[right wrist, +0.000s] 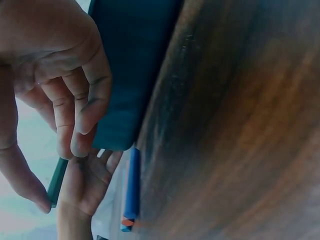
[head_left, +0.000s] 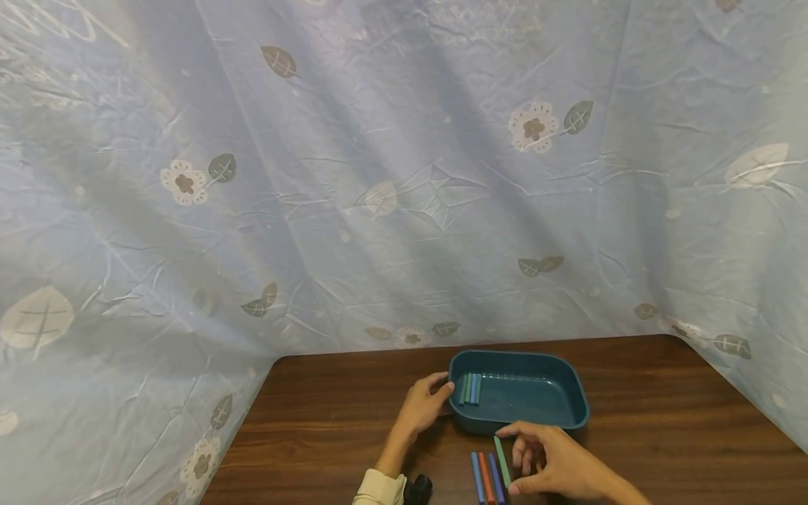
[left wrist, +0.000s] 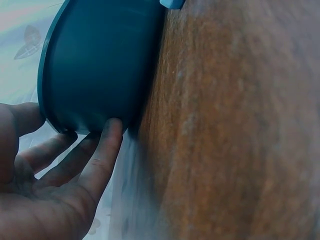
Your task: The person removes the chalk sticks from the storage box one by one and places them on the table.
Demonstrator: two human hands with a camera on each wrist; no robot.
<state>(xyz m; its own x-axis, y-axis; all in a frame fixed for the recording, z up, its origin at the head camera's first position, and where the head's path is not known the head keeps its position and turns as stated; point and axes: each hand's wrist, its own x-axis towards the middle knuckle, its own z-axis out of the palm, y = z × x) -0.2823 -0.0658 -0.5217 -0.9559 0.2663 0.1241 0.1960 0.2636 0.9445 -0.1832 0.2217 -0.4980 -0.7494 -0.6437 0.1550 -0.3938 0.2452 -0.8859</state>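
Observation:
A teal rectangular basin sits on the table, with several green and blue sticks side by side at its left end. My left hand holds that end, thumb at the rim and fingers against the outer wall. Just in front of the basin, my right hand pinches a green stick lengthwise between thumb and index finger; its other fingers curl loosely. To the left of this stick, a blue stick, an orange-red stick and a purple stick lie in a row.
The brown wood-grain table has rounded far corners. A pale blue curtain with leaf and flower prints hangs behind it and along both sides. Something black shows at my left wrist, next to a cream sleeve.

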